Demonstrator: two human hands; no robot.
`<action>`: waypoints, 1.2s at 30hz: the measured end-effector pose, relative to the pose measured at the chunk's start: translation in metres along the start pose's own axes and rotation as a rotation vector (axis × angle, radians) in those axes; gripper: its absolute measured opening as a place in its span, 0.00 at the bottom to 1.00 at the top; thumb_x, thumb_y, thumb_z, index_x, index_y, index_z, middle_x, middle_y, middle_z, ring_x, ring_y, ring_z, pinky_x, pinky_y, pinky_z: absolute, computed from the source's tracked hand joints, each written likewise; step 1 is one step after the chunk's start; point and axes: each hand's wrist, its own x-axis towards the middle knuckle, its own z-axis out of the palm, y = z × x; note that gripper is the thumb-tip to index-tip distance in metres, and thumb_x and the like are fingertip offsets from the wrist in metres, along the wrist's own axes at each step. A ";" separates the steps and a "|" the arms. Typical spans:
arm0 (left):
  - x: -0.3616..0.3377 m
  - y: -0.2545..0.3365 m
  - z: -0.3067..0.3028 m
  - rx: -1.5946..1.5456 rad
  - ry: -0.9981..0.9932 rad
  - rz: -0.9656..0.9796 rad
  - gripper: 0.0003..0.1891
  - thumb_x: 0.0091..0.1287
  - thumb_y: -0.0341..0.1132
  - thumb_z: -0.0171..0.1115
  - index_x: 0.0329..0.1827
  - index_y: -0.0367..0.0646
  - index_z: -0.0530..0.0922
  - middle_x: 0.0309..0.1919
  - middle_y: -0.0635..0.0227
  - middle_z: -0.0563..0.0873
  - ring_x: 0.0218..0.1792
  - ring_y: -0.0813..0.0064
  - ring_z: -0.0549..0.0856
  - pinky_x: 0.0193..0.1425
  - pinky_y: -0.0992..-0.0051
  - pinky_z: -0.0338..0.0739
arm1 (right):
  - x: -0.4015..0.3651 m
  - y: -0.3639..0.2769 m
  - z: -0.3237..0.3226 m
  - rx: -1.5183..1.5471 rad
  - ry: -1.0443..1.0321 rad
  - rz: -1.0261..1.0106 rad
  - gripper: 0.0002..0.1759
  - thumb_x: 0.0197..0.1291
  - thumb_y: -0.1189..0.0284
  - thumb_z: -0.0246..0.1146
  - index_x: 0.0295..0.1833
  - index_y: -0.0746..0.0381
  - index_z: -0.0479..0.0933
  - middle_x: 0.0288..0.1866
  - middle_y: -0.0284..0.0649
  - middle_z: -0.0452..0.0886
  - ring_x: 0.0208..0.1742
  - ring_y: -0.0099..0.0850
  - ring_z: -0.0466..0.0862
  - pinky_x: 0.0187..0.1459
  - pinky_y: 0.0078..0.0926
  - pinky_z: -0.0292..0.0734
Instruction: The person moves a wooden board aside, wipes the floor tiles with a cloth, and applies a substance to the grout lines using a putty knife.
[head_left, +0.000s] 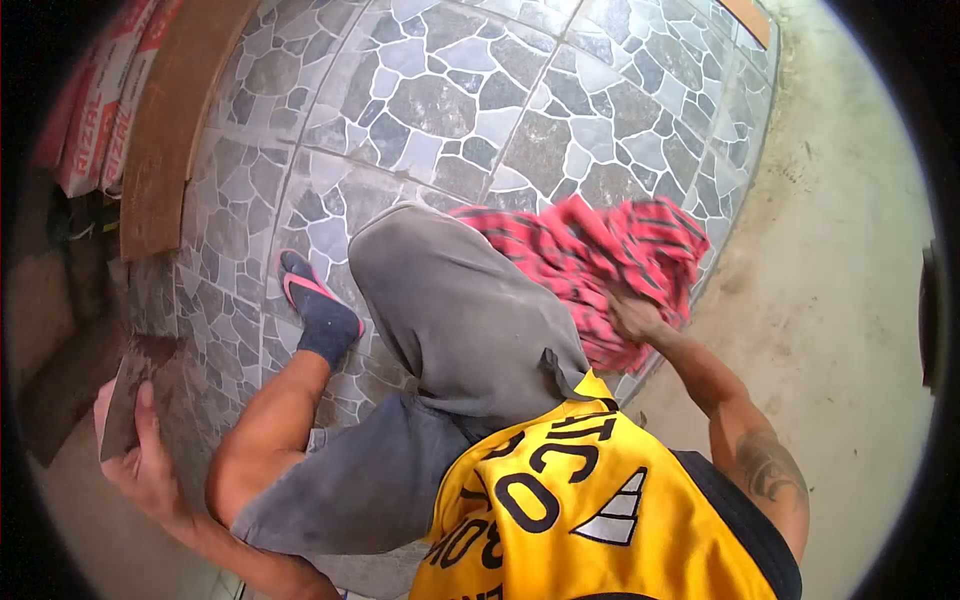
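Note:
My right hand (pixel 637 318) presses into a bunched red and black striped cloth (pixel 585 240), its fingers partly hidden in the folds. The cloth lies on the stone-patterned tile floor (pixel 430 105), beside my bent knee. Over on the left, my left hand (pixel 145 450) is closed on a thin, flat, brownish-grey piece (pixel 124 405). The thumb lies along its face. One straight edge of the piece looks pale, and its exact kind cannot be made out.
A brown board (pixel 165 190) stands at the upper left beside red and white boxes (pixel 105 130) marked RIZAL. A plain wall or bare surface (pixel 820 270) borders the tiles on the right. My slippered foot (pixel 318 300) rests on the tiles.

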 end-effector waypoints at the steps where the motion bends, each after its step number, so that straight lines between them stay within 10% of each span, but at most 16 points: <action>1: 0.001 -0.006 0.000 -0.033 0.003 -0.016 0.07 0.74 0.25 0.62 0.51 0.30 0.81 0.45 0.70 0.83 0.47 0.81 0.78 0.56 0.80 0.71 | -0.019 -0.006 -0.025 0.035 -0.146 0.108 0.33 0.68 0.66 0.56 0.75 0.69 0.62 0.77 0.59 0.64 0.76 0.52 0.68 0.74 0.44 0.67; 2: -0.001 -0.020 -0.005 -0.066 0.006 -0.044 0.08 0.74 0.25 0.62 0.51 0.30 0.81 0.45 0.70 0.83 0.48 0.80 0.78 0.56 0.80 0.71 | -0.032 -0.017 -0.055 0.073 -0.297 0.214 0.32 0.68 0.66 0.55 0.74 0.69 0.64 0.77 0.60 0.65 0.74 0.51 0.70 0.73 0.43 0.68; 5: -0.007 -0.033 -0.012 -0.058 -0.007 -0.140 0.08 0.74 0.26 0.62 0.51 0.30 0.80 0.45 0.69 0.83 0.48 0.80 0.79 0.56 0.80 0.72 | -0.009 -0.009 -0.038 -0.240 0.082 -0.198 0.36 0.65 0.61 0.57 0.74 0.69 0.63 0.75 0.57 0.68 0.72 0.51 0.73 0.72 0.45 0.69; 13: -0.005 -0.006 0.000 0.026 -0.004 -0.108 0.08 0.73 0.25 0.62 0.51 0.31 0.81 0.43 0.69 0.84 0.44 0.80 0.79 0.53 0.81 0.73 | 0.308 -0.173 -0.091 0.022 0.485 -0.400 0.33 0.65 0.63 0.56 0.71 0.71 0.66 0.71 0.61 0.70 0.64 0.50 0.79 0.65 0.45 0.76; 17: -0.004 -0.007 0.000 0.025 -0.061 -0.050 0.07 0.73 0.25 0.63 0.50 0.32 0.81 0.44 0.69 0.83 0.45 0.81 0.79 0.52 0.81 0.72 | 0.264 -0.140 -0.078 0.164 0.369 -0.513 0.40 0.69 0.65 0.58 0.79 0.72 0.53 0.81 0.62 0.54 0.81 0.52 0.60 0.79 0.43 0.57; 18: -0.004 -0.009 0.001 0.011 -0.059 -0.044 0.07 0.73 0.25 0.63 0.50 0.32 0.81 0.44 0.69 0.83 0.45 0.81 0.79 0.51 0.81 0.72 | 0.227 -0.106 -0.058 0.283 0.018 -0.356 0.41 0.71 0.62 0.58 0.80 0.72 0.51 0.82 0.61 0.52 0.84 0.50 0.54 0.83 0.42 0.49; 19: -0.004 -0.011 0.002 -0.003 -0.058 -0.039 0.07 0.73 0.24 0.62 0.49 0.32 0.81 0.44 0.69 0.83 0.45 0.81 0.79 0.51 0.81 0.72 | 0.186 -0.056 -0.019 0.174 0.138 -0.469 0.41 0.74 0.58 0.56 0.80 0.72 0.52 0.82 0.61 0.53 0.83 0.50 0.56 0.82 0.43 0.51; 22: -0.005 -0.019 -0.002 -0.024 -0.035 -0.110 0.07 0.73 0.24 0.62 0.49 0.31 0.81 0.44 0.68 0.83 0.45 0.80 0.79 0.51 0.81 0.72 | 0.035 -0.033 -0.095 0.239 -0.404 0.263 0.38 0.68 0.62 0.58 0.80 0.62 0.57 0.75 0.55 0.69 0.66 0.53 0.78 0.68 0.42 0.72; 27: -0.004 -0.024 -0.005 -0.009 -0.024 -0.215 0.06 0.72 0.24 0.61 0.49 0.31 0.81 0.43 0.68 0.83 0.44 0.80 0.79 0.51 0.80 0.73 | -0.038 0.034 -0.050 -0.151 -0.131 0.051 0.41 0.60 0.60 0.63 0.75 0.69 0.61 0.72 0.60 0.70 0.69 0.54 0.75 0.68 0.45 0.72; 36: -0.004 -0.005 0.000 0.069 -0.081 -0.120 0.07 0.71 0.24 0.63 0.48 0.31 0.82 0.43 0.66 0.83 0.43 0.78 0.79 0.49 0.79 0.73 | 0.276 -0.160 -0.092 -0.098 0.560 -0.181 0.39 0.61 0.53 0.60 0.69 0.72 0.70 0.76 0.62 0.65 0.76 0.57 0.66 0.75 0.53 0.60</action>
